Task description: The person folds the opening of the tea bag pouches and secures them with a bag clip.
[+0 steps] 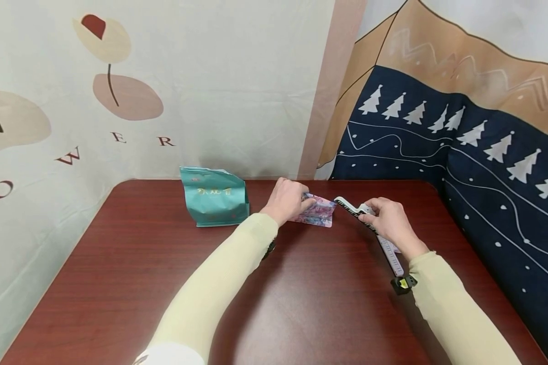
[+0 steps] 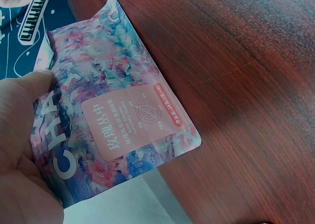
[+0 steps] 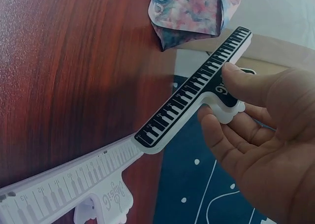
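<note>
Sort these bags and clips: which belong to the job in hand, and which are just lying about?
In the job:
patterned bag, held by the left hand
black clip, held by the right hand

Seemingly just lying about:
pale clip
green bag

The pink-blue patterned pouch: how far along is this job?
Done: the left hand grips the pink-blue patterned pouch, the right hand a black-and-white piano-key clip. In progress: the clip is held near the pouch. Remaining, probably: fastening it, since it isn't on the pouch. A pale lilac clip lies unheld.
</note>
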